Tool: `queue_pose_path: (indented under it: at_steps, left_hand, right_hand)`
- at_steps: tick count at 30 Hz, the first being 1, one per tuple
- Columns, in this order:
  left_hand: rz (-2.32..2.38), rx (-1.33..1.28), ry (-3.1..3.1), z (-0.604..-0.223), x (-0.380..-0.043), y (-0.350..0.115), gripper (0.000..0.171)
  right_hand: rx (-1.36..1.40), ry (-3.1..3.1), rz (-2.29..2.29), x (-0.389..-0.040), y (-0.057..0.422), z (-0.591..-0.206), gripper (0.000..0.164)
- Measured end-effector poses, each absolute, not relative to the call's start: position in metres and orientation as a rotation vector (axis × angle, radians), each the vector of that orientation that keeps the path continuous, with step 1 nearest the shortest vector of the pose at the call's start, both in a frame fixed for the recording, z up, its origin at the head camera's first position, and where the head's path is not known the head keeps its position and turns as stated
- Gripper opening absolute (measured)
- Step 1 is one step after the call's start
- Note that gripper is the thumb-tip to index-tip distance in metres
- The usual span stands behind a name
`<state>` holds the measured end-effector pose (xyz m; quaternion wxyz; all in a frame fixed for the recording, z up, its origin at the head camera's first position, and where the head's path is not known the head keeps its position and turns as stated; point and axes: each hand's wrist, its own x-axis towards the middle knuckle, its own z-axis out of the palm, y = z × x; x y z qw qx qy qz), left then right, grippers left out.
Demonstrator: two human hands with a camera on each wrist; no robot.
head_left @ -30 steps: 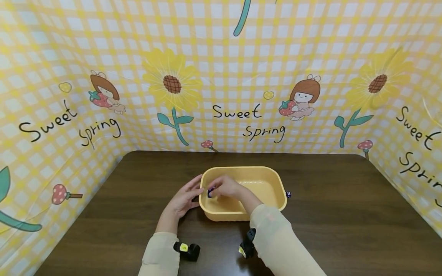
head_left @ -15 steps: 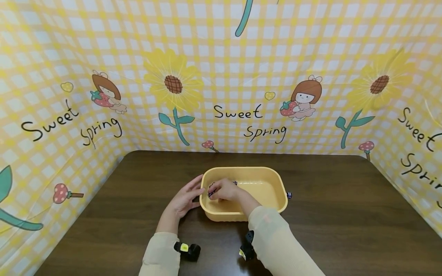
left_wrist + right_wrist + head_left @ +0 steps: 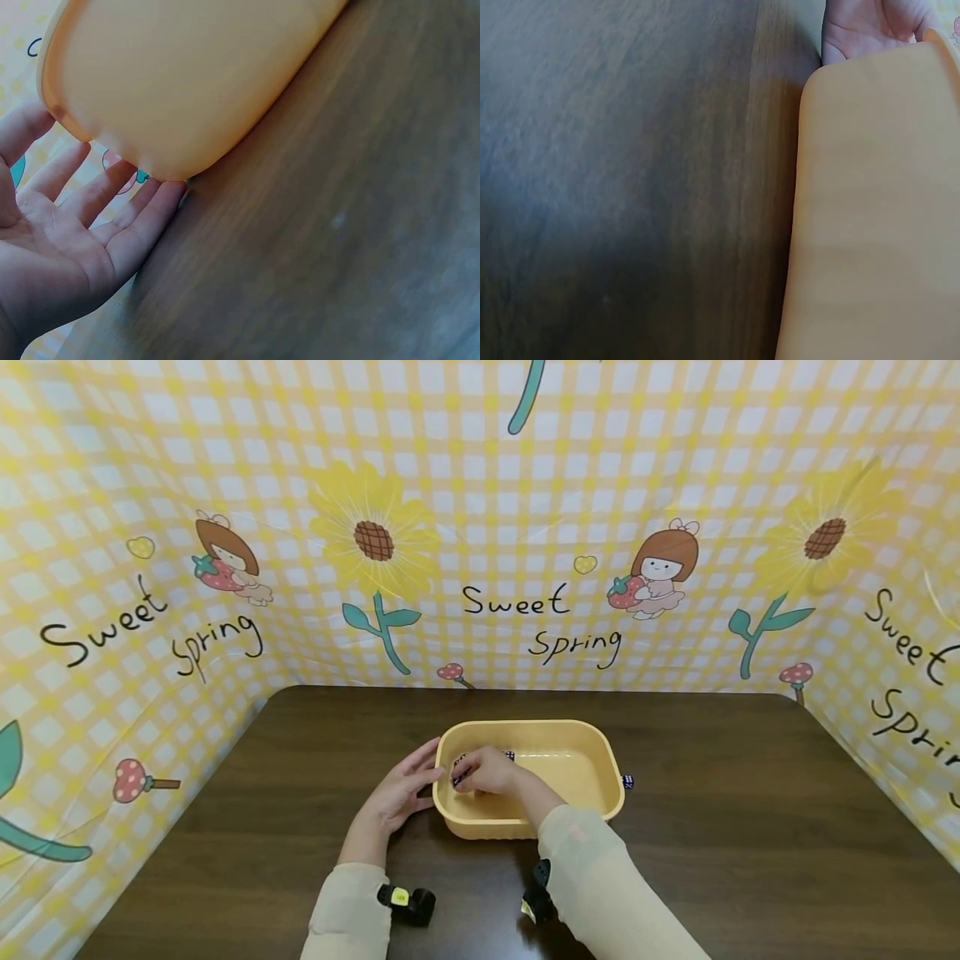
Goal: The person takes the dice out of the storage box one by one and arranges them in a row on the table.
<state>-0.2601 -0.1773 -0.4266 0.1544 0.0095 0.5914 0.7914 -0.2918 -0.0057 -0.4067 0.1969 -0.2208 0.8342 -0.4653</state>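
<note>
A pale yellow plastic basin (image 3: 592,814) stands on the dark wooden table. My left hand (image 3: 399,793) rests against its left end, fingers spread and fairly straight; in the left wrist view its fingertips touch the outer wall. Inside the basin near the left wall, my right hand (image 3: 487,772) has curled fingers and pinches a small dark blue and white patterned piece (image 3: 457,776), mostly covered by the fingers. A similar dark patterned bit (image 3: 510,755) shows just behind that hand, by the back wall. The right wrist view shows the basin's outer side, but not the right hand.
Another dark blue and white patterned piece (image 3: 627,782) sticks out at the basin's right end. Black wrist cameras hang at both sleeves above the table (image 3: 225,827). A yellow checked cloth (image 3: 510,527) with printed flowers surrounds the back and sides.
The right fingers have shifted slightly and curled lower over the piece at the left wall. The dark bit behind the hand has come into view. The left hand and basin stay put.
</note>
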Motion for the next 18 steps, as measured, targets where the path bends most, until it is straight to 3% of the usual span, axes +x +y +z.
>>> queue_pose_path:
  at_steps: [18]
  left_hand:
    - [2.272,0.050,1.701,-0.4277,-0.2592,-0.1779,0.055]
  right_hand:
    - [-0.629,2.463,-1.180,-0.2914,-0.0072,-0.4076,0.018]
